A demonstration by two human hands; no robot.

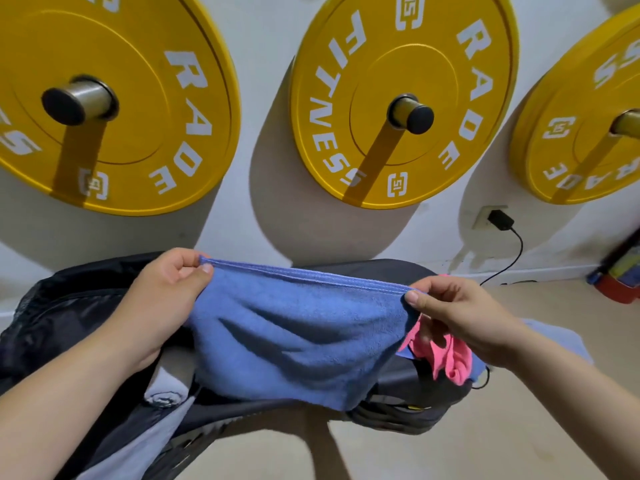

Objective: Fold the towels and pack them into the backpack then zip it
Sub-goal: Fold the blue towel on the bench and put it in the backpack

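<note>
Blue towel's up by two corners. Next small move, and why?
Probably bring the two pinched corners together to fold the blue towel in half. The left hand and right hand each pinch one end of its top hem, and it hangs open and unfolded above the dark backpack. A pink towel still lies crumpled beneath the right hand.

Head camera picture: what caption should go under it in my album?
Left hand and right hand stretch a blue towel above a dark backpack, below yellow weight plates.
</note>
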